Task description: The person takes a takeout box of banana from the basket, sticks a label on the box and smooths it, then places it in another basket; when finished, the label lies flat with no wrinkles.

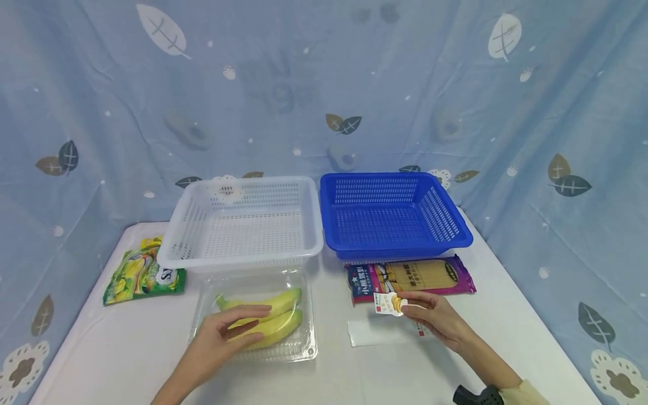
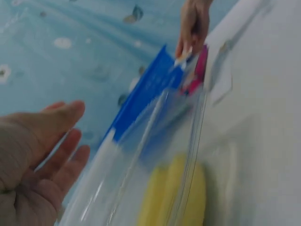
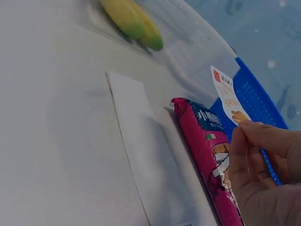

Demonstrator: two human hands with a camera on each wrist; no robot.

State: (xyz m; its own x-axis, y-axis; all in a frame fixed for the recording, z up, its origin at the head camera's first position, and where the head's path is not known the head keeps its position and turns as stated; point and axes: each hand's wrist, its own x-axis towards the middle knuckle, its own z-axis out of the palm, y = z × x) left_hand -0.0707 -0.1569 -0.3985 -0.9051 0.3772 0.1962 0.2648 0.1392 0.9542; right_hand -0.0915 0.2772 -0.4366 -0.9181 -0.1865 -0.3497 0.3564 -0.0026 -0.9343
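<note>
A white label (image 1: pixel 387 304) with a picture of bananas is pinched between the thumb and fingers of my right hand (image 1: pixel 440 319). In the right wrist view the label (image 3: pixel 228 96) stands upright at the fingertips. Below it on the table lies a white paper strip (image 1: pixel 367 333), with part of another printed label showing near the hand. My left hand (image 1: pixel 212 343) hovers over a clear plastic box (image 1: pixel 309 323) that holds yellow bananas (image 1: pixel 283 331). The left wrist view shows that hand (image 2: pixel 37 160) apart from the box, its fingers loosely bent and holding nothing.
A white basket (image 1: pixel 243 260) and a blue basket (image 1: pixel 400 247) stand side by side at the back. A pack of spaghetti (image 1: pixel 430 274) lies before the blue one. Green and yellow snack bags (image 1: pixel 142 275) lie at the left. A patterned blue curtain (image 1: pixel 283 101) surrounds the table.
</note>
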